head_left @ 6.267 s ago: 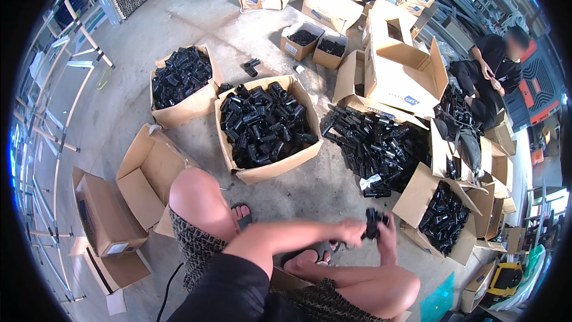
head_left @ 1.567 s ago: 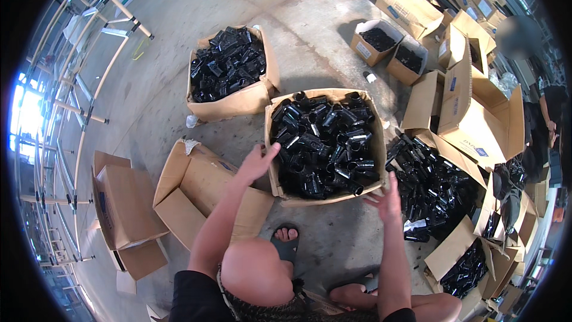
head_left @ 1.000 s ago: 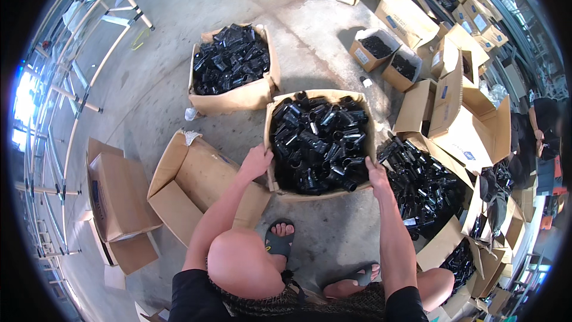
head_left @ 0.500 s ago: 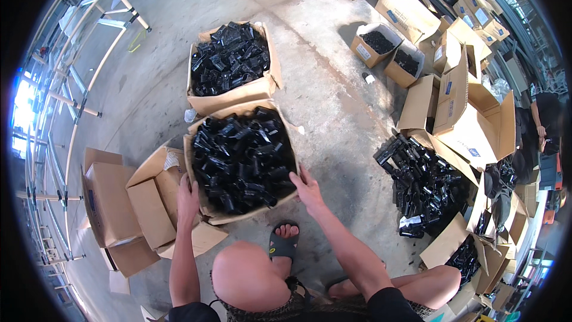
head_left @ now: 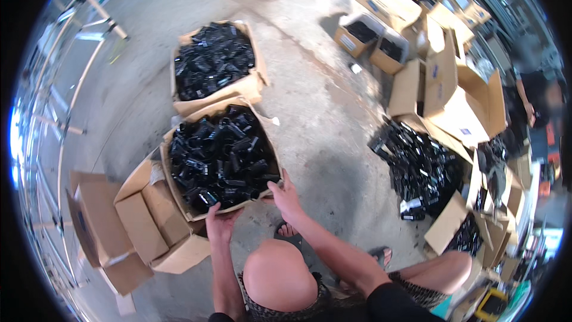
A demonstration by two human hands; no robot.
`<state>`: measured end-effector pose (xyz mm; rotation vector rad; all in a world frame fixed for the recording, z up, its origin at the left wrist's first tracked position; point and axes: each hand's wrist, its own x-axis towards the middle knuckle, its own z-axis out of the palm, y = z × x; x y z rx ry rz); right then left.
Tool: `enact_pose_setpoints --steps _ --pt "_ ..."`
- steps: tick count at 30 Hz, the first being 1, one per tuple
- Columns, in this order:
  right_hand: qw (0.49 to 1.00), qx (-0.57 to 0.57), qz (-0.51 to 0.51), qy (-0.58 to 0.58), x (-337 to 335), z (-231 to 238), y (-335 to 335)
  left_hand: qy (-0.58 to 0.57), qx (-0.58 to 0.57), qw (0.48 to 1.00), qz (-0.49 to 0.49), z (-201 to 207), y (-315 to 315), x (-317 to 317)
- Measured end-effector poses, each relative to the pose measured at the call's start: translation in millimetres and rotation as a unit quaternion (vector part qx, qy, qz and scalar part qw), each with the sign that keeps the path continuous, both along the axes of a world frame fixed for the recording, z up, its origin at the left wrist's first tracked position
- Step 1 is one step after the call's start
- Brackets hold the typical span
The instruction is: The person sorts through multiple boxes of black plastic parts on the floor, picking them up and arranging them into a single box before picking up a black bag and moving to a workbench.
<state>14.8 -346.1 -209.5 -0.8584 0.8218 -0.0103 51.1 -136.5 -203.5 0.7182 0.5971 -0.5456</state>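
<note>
The full cardboard box (head_left: 270, 146) is in both your hands, near you and left of centre, its thin tan walls bowing around glossy black tubular parts (head_left: 220, 149). Your left hand (head_left: 223, 223) is cupped at the near edge, thumb up, fingers reaching right beneath it. Your right hand (head_left: 287, 200) takes the near right corner, thumb toward the rim. Each grip is partly closed on the cardboard; whether the base touches the concrete floor (head_left: 333, 155) I cannot tell. Your left forearm (head_left: 225, 268) rises nearly straight, your right forearm (head_left: 336, 250) slants leftward, with a bare knee (head_left: 280, 274) between. Just beyond stands a second box (head_left: 226, 92) heaped with black pieces; left, an open carton (head_left: 143, 220); well to the right, a loose shiny black pile (head_left: 423, 167).
</note>
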Motion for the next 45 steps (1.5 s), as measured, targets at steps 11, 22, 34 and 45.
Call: enact_pose_setpoints --steps 11,22,34,45 --pt "0.997 -0.059 0.045 0.016 141 -2 -24 -0.019 0.036 0.999 -0.028 -21 2 162" --pt "0.767 -0.517 0.351 -0.149 94 131 -159 -0.307 0.173 0.926 -0.136 -47 83 242" --pt "0.835 -0.449 -0.013 0.319 -390 91 -398 -0.184 0.477 0.847 -0.149 -86 160 37" --pt "0.798 -0.446 0.002 0.406 -456 -16 -390 -0.458 0.509 0.429 -0.588 33 -98 -176"
